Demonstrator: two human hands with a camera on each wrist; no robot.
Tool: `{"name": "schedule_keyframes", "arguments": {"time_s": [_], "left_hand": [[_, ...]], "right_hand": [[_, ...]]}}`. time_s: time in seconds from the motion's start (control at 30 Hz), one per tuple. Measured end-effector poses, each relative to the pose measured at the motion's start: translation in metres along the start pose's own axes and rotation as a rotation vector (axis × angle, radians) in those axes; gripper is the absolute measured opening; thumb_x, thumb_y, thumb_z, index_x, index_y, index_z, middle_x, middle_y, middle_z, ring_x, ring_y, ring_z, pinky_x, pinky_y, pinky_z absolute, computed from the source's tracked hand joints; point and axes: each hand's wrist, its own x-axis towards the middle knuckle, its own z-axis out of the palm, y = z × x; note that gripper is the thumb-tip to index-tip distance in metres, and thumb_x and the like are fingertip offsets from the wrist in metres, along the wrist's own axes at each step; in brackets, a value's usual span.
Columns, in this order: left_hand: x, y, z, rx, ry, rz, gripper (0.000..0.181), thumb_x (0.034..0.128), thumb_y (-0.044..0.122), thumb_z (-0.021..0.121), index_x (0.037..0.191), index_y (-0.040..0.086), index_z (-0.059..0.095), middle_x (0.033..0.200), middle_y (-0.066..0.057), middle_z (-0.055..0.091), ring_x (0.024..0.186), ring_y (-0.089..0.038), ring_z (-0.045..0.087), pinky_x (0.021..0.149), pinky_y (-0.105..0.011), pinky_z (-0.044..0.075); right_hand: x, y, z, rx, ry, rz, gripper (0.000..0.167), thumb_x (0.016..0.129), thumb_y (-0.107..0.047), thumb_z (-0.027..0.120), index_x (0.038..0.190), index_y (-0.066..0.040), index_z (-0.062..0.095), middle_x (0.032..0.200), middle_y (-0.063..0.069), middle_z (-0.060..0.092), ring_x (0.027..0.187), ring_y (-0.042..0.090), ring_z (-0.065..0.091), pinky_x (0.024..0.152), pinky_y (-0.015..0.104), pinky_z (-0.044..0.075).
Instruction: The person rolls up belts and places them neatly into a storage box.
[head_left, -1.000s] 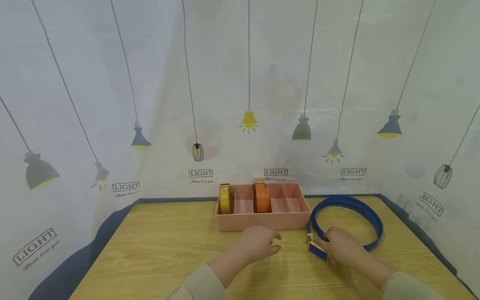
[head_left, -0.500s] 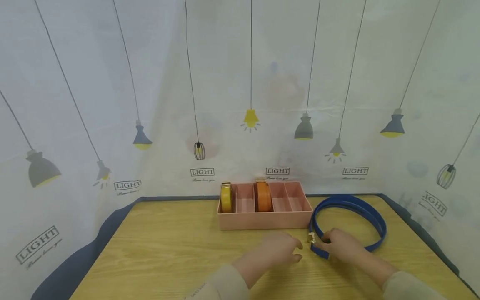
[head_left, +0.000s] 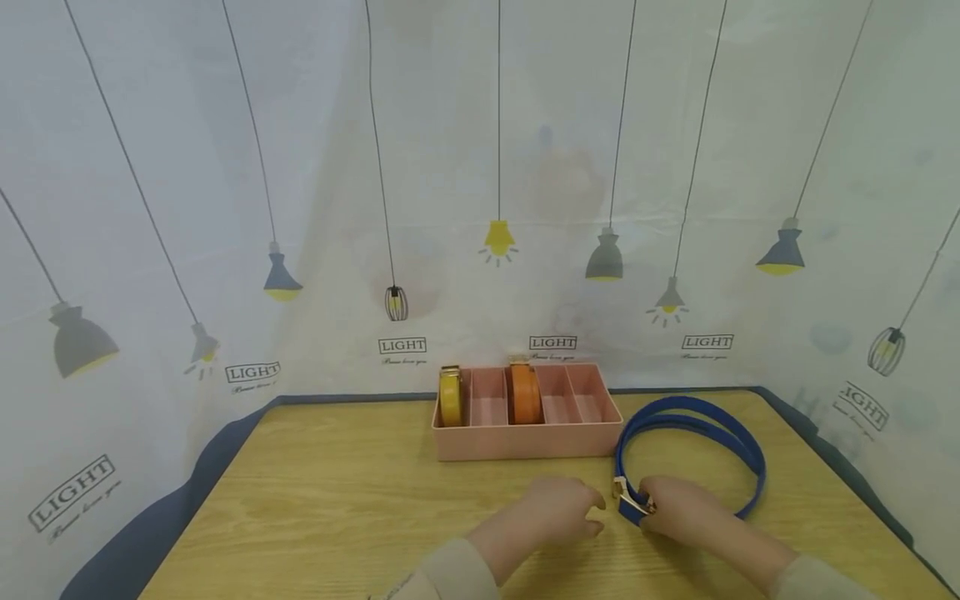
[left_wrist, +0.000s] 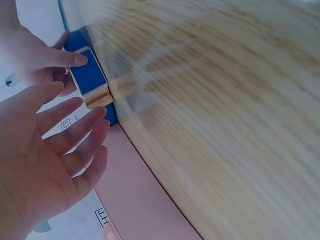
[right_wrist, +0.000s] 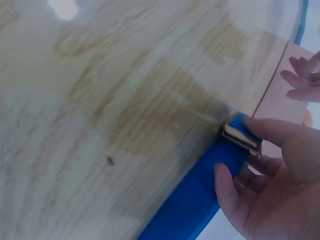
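A blue belt (head_left: 759, 477) with a gold-coloured buckle (head_left: 621, 489) lies in a loose coil at the table's right side. My right hand (head_left: 678, 510) pinches it at the buckle end; in the left wrist view the thumb presses on the blue strap (left_wrist: 89, 74) within the metal frame. The right wrist view shows the strap (right_wrist: 187, 200) running down past the fingers of that hand (right_wrist: 280, 185). Just left of the buckle, my left hand (head_left: 558, 510) holds nothing. Its fingers are spread and slightly bent in the left wrist view, apart from the belt.
Behind the hands stands a pink divided box (head_left: 528, 443) on the wooden table (head_left: 322, 492). A rolled yellow belt (head_left: 451, 398) fills its leftmost compartment, and a rolled orange belt (head_left: 525, 394) sits in the middle one. A lamp-patterned curtain (head_left: 450, 167) surrounds the table.
My left hand has moved right, towards the buckle. The right hand's grip at the buckle end has shifted, and the blue belt's coil has moved slightly, its loops now more separated.
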Motion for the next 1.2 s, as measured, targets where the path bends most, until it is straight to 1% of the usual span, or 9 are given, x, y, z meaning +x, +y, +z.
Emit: {"name": "schedule_keyframes", "arguments": {"time_s": [0.23, 0.33, 0.47, 0.57, 0.7, 0.87, 0.97, 1.03, 1.2], "left_hand": [[0.0, 0.0, 0.001, -0.044, -0.008, 0.033, 0.043, 0.091, 0.04, 0.067, 0.132, 0.036, 0.057, 0.119, 0.012, 0.06, 0.103, -0.006, 0.059, 0.075, -0.029, 0.051], [0.001, 0.0, 0.004, -0.026, 0.006, 0.141, 0.04, 0.09, 0.037, 0.07, 0.129, 0.032, 0.061, 0.122, 0.011, 0.056, 0.104, -0.003, 0.057, 0.081, -0.022, 0.048], [0.0, 0.0, 0.007, 0.068, 0.054, 0.349, 0.023, 0.0883, 0.031, 0.073, 0.111, 0.026, 0.07, 0.113, 0.012, 0.058, 0.098, 0.002, 0.055, 0.082, -0.011, 0.042], [-0.002, 0.0, 0.007, 0.07, 0.055, 0.419, 0.013, 0.0895, 0.033, 0.07, 0.097, 0.023, 0.071, 0.098, 0.014, 0.058, 0.084, 0.004, 0.054, 0.075, -0.008, 0.04], [-0.006, -0.001, 0.006, 0.004, 0.043, 0.351, 0.034, 0.0932, 0.043, 0.062, 0.071, 0.018, 0.064, 0.07, 0.013, 0.051, 0.06, 0.001, 0.045, 0.056, -0.011, 0.037], [-0.011, -0.011, 0.006, 0.003, 0.072, 0.24, 0.043, 0.09, 0.046, 0.065, 0.058, 0.018, 0.061, 0.06, 0.013, 0.047, 0.053, -0.001, 0.04, 0.049, -0.015, 0.034], [-0.014, -0.02, 0.009, -0.046, 0.078, 0.2, 0.031, 0.0849, 0.042, 0.073, 0.065, 0.019, 0.068, 0.064, 0.015, 0.052, 0.057, 0.001, 0.043, 0.054, -0.013, 0.036], [-0.016, -0.025, 0.01, -0.092, 0.078, 0.189, 0.022, 0.0835, 0.038, 0.076, 0.079, 0.017, 0.072, 0.071, 0.014, 0.057, 0.061, 0.002, 0.046, 0.059, -0.013, 0.038], [-0.021, -0.036, 0.008, -0.125, 0.049, 0.183, 0.034, 0.0867, 0.028, 0.075, 0.118, 0.017, 0.067, 0.1, 0.01, 0.065, 0.084, 0.001, 0.056, 0.077, -0.016, 0.045]], "right_hand": [[-0.011, -0.012, 0.002, 0.051, -0.056, -0.038, 0.03, 0.074, -0.019, 0.082, 0.07, -0.014, 0.053, 0.062, -0.003, 0.05, 0.055, 0.015, 0.045, 0.051, 0.03, 0.035], [-0.015, -0.018, 0.003, 0.053, -0.064, -0.083, 0.031, 0.074, -0.021, 0.083, 0.069, -0.015, 0.052, 0.061, -0.004, 0.049, 0.054, 0.013, 0.044, 0.05, 0.029, 0.034], [-0.021, -0.024, 0.006, 0.021, -0.045, -0.134, 0.033, 0.074, -0.024, 0.083, 0.067, -0.018, 0.052, 0.059, -0.007, 0.048, 0.052, 0.012, 0.043, 0.049, 0.029, 0.033], [-0.024, -0.026, 0.007, -0.006, -0.043, -0.168, 0.034, 0.075, -0.032, 0.082, 0.066, -0.02, 0.051, 0.059, -0.01, 0.046, 0.051, 0.01, 0.041, 0.049, 0.029, 0.032], [-0.025, -0.024, 0.008, 0.035, -0.072, -0.25, 0.034, 0.083, -0.044, 0.072, 0.067, -0.022, 0.053, 0.057, -0.013, 0.043, 0.049, 0.006, 0.038, 0.047, 0.026, 0.031], [-0.026, -0.021, 0.008, 0.092, -0.079, -0.304, 0.039, 0.091, -0.048, 0.062, 0.063, -0.022, 0.051, 0.053, -0.014, 0.039, 0.045, 0.003, 0.034, 0.044, 0.023, 0.03], [-0.027, -0.02, 0.008, 0.083, -0.088, -0.28, 0.044, 0.086, -0.05, 0.067, 0.057, -0.023, 0.048, 0.05, -0.014, 0.036, 0.043, 0.002, 0.03, 0.043, 0.022, 0.027], [-0.028, -0.019, 0.008, 0.079, -0.103, -0.285, 0.046, 0.084, -0.05, 0.069, 0.056, -0.023, 0.046, 0.049, -0.014, 0.033, 0.043, 0.002, 0.029, 0.043, 0.021, 0.026], [-0.028, -0.022, 0.007, -0.028, -0.151, -0.461, 0.032, 0.091, -0.036, 0.067, 0.067, -0.024, 0.048, 0.055, -0.017, 0.034, 0.047, 0.0, 0.033, 0.047, 0.02, 0.031]]}}
